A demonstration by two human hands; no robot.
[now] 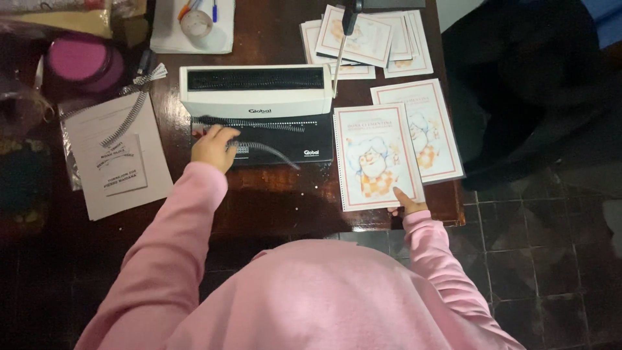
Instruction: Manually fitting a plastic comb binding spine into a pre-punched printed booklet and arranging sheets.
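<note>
A white and black comb binding machine (259, 104) stands on the dark wooden table (278, 194). My left hand (214, 146) rests on its black front deck, fingers on a grey plastic binding comb (269, 150) that curves off to the right. My right hand (407, 204) pinches the lower right corner of a spiral-bound booklet (376, 155) with a cartoon figure on its cover, lying flat just right of the machine. Both sleeves are pink.
A second booklet (431, 126) lies under the first. More printed covers (369, 39) are stacked at the back. Left of the machine lie grey sheets (116, 162) with a loose comb (129, 116), a pink round tin (81, 61). Tiled floor is at right.
</note>
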